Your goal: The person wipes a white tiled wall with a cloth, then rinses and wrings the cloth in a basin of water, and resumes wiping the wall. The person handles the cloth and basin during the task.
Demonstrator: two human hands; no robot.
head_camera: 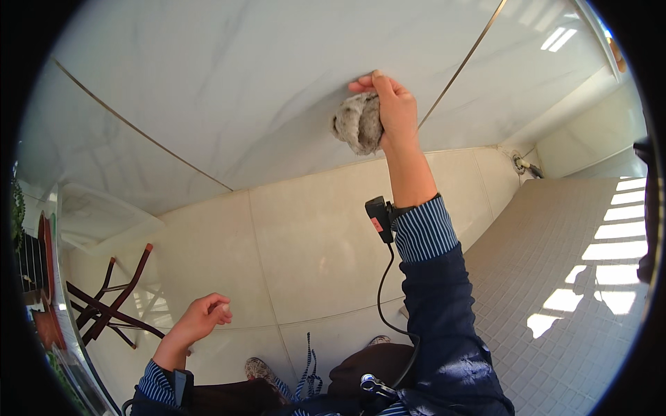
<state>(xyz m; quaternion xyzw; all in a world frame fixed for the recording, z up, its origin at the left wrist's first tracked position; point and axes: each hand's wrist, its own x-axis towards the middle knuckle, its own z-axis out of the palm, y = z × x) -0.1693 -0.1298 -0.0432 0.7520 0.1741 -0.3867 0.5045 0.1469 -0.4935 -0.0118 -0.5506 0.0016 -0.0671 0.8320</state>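
My right hand (398, 106) grips a bunched grey cloth (359, 125) at the pale marbled wall tiles (250, 78), to the right of the picture's middle. The cloth hangs from the palm side, and the fingertips lie close to the wall. A small black device with a cable (380, 218) is strapped at the right wrist. My left hand (205, 314) is at the lower left above the floor, its fingers loosely curled with nothing seen in them.
A folding stool frame (112, 307) with dark red legs stands on the floor tiles (317, 244) at left. Beyond it are potted plants behind a glass edge. A grey textured mat (520, 260) covers the right side. A floor drain with a pipe (520, 164) sits in the far right corner.
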